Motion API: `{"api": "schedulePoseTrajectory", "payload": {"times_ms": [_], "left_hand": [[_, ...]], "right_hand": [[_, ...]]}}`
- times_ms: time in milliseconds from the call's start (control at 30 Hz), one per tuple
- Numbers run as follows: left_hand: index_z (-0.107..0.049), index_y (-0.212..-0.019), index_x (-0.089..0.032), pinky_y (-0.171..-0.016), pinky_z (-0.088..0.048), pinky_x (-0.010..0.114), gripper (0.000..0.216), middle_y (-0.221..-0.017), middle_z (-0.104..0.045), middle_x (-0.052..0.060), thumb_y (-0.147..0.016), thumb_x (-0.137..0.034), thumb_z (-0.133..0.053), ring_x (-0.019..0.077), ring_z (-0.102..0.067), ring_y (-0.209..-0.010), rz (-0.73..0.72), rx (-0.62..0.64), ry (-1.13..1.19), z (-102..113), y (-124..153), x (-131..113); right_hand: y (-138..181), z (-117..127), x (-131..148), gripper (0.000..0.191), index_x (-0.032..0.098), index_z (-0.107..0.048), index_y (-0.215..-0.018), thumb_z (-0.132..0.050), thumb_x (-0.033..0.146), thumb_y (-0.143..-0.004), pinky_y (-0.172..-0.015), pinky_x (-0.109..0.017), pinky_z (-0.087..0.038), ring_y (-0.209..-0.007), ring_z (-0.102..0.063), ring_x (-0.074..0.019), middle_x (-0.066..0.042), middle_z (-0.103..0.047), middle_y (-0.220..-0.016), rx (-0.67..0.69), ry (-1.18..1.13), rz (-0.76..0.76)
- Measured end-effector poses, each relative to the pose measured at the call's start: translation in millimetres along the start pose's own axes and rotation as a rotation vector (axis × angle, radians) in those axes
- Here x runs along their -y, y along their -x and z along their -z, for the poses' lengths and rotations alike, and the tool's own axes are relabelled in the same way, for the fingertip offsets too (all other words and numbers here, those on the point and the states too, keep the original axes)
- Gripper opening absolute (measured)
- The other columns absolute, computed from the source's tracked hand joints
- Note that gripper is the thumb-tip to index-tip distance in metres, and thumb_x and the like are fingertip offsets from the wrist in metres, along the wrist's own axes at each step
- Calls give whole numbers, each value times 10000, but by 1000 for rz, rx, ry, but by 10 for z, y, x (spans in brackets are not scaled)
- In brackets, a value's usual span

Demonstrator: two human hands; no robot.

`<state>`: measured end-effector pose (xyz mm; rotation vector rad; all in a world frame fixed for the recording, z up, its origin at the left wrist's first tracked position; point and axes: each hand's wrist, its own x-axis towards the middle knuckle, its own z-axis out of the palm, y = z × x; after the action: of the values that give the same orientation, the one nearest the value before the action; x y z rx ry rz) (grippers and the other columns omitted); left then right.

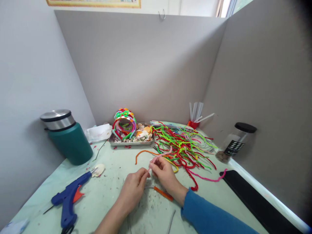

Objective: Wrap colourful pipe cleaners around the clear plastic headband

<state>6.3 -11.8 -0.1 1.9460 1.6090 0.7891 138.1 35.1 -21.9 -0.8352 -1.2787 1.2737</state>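
My left hand (pixel 134 189) and my right hand (pixel 163 174) meet above the pale green table (pixel 109 201), fingers pinched together on a light pink pipe cleaner (pixel 159 156). The pink stem runs up and right from the pinch toward a loose heap of coloured pipe cleaners (pixel 182 146). An orange pipe cleaner (pixel 163 193) lies on the table under my right wrist. My right arm wears a blue sleeve; my left forearm is bare.
A blue glue gun (pixel 69 199) lies front left, a shell (pixel 99 169) at its nozzle. A green steel-lidded tumbler (pixel 66 136) stands left. A metal tray (pixel 131 140) of shells holds decorated hoops (pixel 124 125). A jar (pixel 235 141), a black slab (pixel 255 201) and glue sticks (pixel 196 113) sit right.
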Motion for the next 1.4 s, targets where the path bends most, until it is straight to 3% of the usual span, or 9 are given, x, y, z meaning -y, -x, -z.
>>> {"api": "schedulePoseTrajectory", "payload": {"times_ms": [167,333,433,533,667,800,1133,1233,1400], "left_hand": [[-540,-693,-197,-525,-275,209,293,-503,-462,-43,-864,-309,-330,120,-433,-502,44,6,3,34,-14,21],[-554,-779,-198,-556,-321,196,240,-653,-572,-22,-850,-329,-366,120,-486,-582,-28,-23,102,43,-10,10],[-546,-711,-194,-532,-316,196,274,-544,-512,-37,-849,-336,-357,117,-456,-520,-15,-6,89,45,-23,16],[-539,-674,-196,-513,-299,200,283,-486,-481,-42,-847,-319,-351,121,-450,-492,39,-17,9,48,-44,50],[-580,-747,-205,-542,-309,207,252,-564,-574,-15,-840,-269,-355,135,-518,-555,87,-67,-118,72,-58,114],[-615,-919,-230,-588,-336,223,274,-682,-665,21,-841,-262,-354,162,-584,-632,137,-130,-236,129,-55,150],[-672,-955,-265,-640,-389,259,294,-841,-711,39,-825,-329,-416,199,-624,-740,165,-186,-294,182,-51,183],[-671,-932,-241,-670,-412,280,280,-899,-684,48,-816,-321,-428,203,-607,-786,98,-226,-315,175,-53,186],[-589,-1023,-181,-837,-408,319,283,-1001,-627,80,-781,-300,-505,202,-549,-952,-173,-319,-154,115,-52,124]], "right_hand": [[-27,53,57,212,146,-576,-741,-555,351,-790,-451,-187,-335,-464,-429,-73,26,-512,-540,-28,-179,-36],[24,3,13,202,142,-592,-747,-607,343,-750,-478,-197,-373,-497,-476,-77,-12,-594,-652,20,-216,-38],[42,-28,7,211,141,-589,-747,-609,351,-749,-457,-193,-360,-481,-474,-80,-2,-578,-604,43,-211,-58],[10,-11,12,233,146,-584,-775,-587,379,-766,-420,-182,-324,-442,-442,-76,25,-534,-528,-48,-211,-63],[-51,54,7,296,142,-595,-780,-541,434,-788,-410,-186,-299,-415,-414,-79,36,-494,-469,-152,-175,-52],[-72,98,11,342,139,-612,-777,-499,459,-809,-433,-200,-315,-427,-422,-89,33,-486,-465,-181,-98,-4],[-107,179,65,314,157,-607,-797,-499,451,-813,-447,-207,-319,-438,-415,-91,43,-473,-468,-245,-21,54],[-65,138,101,312,150,-621,-787,-501,436,-816,-440,-207,-319,-440,-413,-91,41,-466,-467,-187,9,53],[82,-22,117,295,150,-652,-842,-507,406,-817,-431,-193,-324,-448,-427,-82,36,-478,-491,-21,-14,-26]]}}
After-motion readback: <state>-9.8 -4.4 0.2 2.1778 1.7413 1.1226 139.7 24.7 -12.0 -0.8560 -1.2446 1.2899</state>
